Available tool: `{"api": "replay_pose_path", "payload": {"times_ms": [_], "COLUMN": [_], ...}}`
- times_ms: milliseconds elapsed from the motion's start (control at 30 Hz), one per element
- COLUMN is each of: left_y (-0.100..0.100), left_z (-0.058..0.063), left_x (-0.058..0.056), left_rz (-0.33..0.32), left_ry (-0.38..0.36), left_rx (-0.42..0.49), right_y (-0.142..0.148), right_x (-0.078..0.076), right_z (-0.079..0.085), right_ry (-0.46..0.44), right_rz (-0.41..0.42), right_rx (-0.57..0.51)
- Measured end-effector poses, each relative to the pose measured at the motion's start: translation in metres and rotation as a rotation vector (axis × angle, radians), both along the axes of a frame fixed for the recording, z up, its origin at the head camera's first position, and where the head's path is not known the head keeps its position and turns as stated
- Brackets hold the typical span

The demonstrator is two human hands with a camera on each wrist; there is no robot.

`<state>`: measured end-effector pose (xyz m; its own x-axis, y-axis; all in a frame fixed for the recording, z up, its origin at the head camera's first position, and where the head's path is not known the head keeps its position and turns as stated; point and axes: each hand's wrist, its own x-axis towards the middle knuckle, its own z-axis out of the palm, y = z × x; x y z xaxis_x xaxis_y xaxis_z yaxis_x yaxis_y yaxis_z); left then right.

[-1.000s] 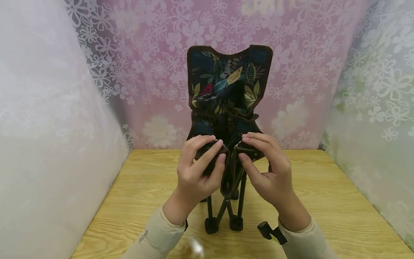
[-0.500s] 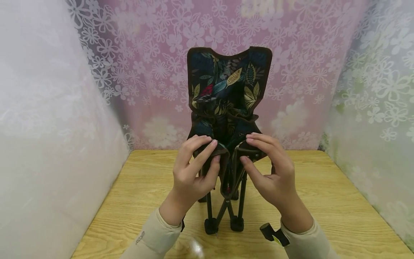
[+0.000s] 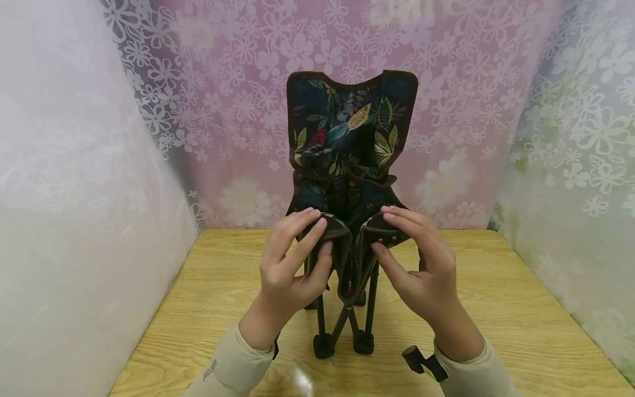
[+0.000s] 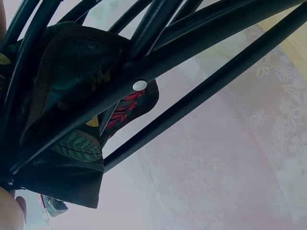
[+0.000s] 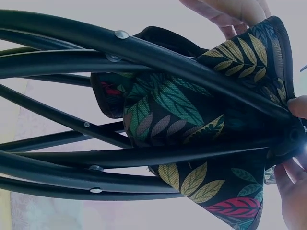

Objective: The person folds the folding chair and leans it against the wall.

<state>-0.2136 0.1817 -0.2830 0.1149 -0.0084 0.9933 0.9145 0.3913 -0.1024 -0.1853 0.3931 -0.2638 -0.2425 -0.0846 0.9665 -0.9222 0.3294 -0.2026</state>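
A small folding chair (image 3: 352, 121) with dark leaf-print fabric and brown edging stands upright, partly folded, in the middle of the head view. Its two front seat corners are close together, and the seat cloth sags in a fold between them. My left hand (image 3: 292, 267) pinches the left corner, fingers on top and thumb below. On the other corner my right hand (image 3: 421, 262) has the same pinch. Crossed black tubes (image 4: 206, 45) with silver rivets fill the left wrist view. From the right wrist, the underside of the printed cloth (image 5: 172, 110) shows among the tubes.
The chair's black feet (image 3: 324, 346) rest on a wood-grain table (image 3: 223, 309). Behind hangs a pink flowered curtain (image 3: 238, 110). A white sheet (image 3: 74, 193) borders the left side, and a pale flowered sheet (image 3: 570, 220) borders the right.
Both hands have moved slightly apart, the left one leftward and the right one rightward. More of the two front seat corners shows between the fingers. The backrest and feet have hardly moved.
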Motion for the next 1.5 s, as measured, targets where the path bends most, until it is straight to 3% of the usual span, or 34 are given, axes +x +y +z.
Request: {"api": "replay_pose_path", "payload": {"times_ms": [367, 600, 900, 1500], "left_y": [-0.004, -0.008, -0.012, -0.011], "left_z": [-0.008, -0.014, -0.024, -0.035], "left_x": [0.002, 0.002, 0.004, 0.003], "left_rz": [0.023, 0.014, 0.037, 0.012], "left_ry": [0.009, 0.019, 0.024, 0.025], "left_rx": [0.011, 0.003, 0.019, 0.018], "right_y": [0.004, 0.007, 0.01, 0.013], "right_x": [0.004, 0.005, 0.005, 0.006], "right_z": [-0.007, -0.013, -0.023, -0.033], "right_ry": [-0.004, 0.037, 0.029, 0.033], "right_rz": [0.014, -0.026, 0.029, 0.045], "right_rx": [-0.001, 0.006, -0.03, -0.067]}}
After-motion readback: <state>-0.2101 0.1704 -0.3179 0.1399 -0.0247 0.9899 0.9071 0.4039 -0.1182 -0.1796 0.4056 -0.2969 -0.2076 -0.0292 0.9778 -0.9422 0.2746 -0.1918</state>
